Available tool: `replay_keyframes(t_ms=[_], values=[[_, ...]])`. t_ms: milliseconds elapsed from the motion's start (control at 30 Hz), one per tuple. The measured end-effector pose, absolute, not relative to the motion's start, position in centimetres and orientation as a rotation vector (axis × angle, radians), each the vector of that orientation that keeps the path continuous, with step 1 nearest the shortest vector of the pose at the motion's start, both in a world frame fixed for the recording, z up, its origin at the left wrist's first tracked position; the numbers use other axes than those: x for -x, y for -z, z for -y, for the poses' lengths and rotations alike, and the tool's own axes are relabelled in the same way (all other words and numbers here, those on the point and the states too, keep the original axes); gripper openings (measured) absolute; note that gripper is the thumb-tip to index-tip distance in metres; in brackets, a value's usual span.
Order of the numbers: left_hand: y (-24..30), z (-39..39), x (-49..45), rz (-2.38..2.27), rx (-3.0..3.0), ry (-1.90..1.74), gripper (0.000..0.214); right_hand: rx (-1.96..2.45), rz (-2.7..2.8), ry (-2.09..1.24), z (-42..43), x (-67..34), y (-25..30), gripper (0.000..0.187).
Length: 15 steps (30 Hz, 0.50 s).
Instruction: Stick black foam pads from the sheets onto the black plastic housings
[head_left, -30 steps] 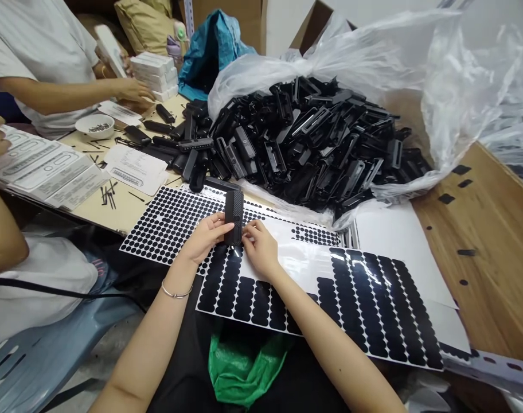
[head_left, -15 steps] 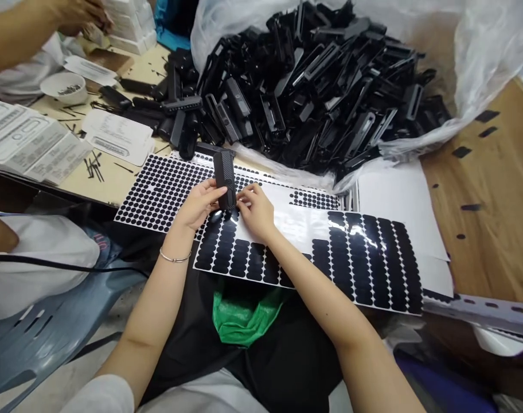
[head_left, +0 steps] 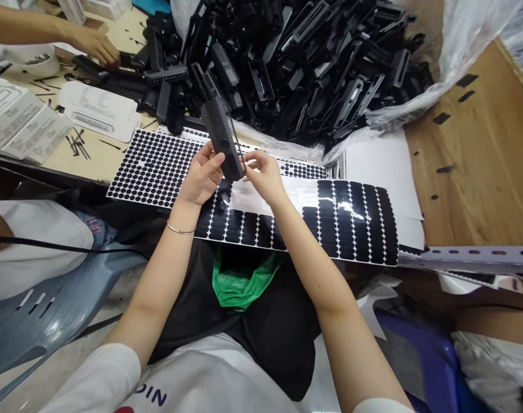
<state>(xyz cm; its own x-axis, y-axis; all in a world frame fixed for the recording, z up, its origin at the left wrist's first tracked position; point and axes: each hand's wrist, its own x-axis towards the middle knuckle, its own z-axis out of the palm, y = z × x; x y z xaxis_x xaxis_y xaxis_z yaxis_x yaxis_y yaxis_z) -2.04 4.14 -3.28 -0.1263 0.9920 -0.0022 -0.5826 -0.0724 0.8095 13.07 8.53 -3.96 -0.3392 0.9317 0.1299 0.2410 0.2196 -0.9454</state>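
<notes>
My left hand (head_left: 203, 175) is closed around the lower part of a long black textured plastic casing (head_left: 222, 137), which leans with its top away from me. The fingers of my right hand (head_left: 264, 172) are pinched at its lower right edge, where a thin dark strip stands slightly off the side. What exactly lies between those fingertips is partly hidden. Beneath my hands lies a sheet of black oblong stickers (head_left: 347, 221), part of its backing bare. Under it, to the left, is a sheet of small round black stickers (head_left: 147, 166).
A large pile of black plastic casings (head_left: 287, 74) fills a clear plastic bag (head_left: 459, 69) behind. At left are white printed boxes (head_left: 20, 120), a printed card (head_left: 98, 109), a bowl (head_left: 42, 63) and another person's hand (head_left: 96, 46). A green bag (head_left: 244, 284) hangs below the edge.
The casing has tilted and both hands have shifted slightly up in view, still on it. The thin strip now shows along its right side. The other person's hand has come to the casings at left.
</notes>
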Motion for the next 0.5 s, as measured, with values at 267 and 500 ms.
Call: replay_keyframes(t_ms=[267,500], values=[[3.3,-3.3,0.8,-0.777,-0.744,-1.549,0.017,1.156,1.939,-0.838,-4.9,-15.9,0.3,0.043],[3.4,-2.8,2.1,-0.64,-0.572,-1.72,0.025,1.322,2.295,-1.101,8.0,-17.9,5.7,0.017]])
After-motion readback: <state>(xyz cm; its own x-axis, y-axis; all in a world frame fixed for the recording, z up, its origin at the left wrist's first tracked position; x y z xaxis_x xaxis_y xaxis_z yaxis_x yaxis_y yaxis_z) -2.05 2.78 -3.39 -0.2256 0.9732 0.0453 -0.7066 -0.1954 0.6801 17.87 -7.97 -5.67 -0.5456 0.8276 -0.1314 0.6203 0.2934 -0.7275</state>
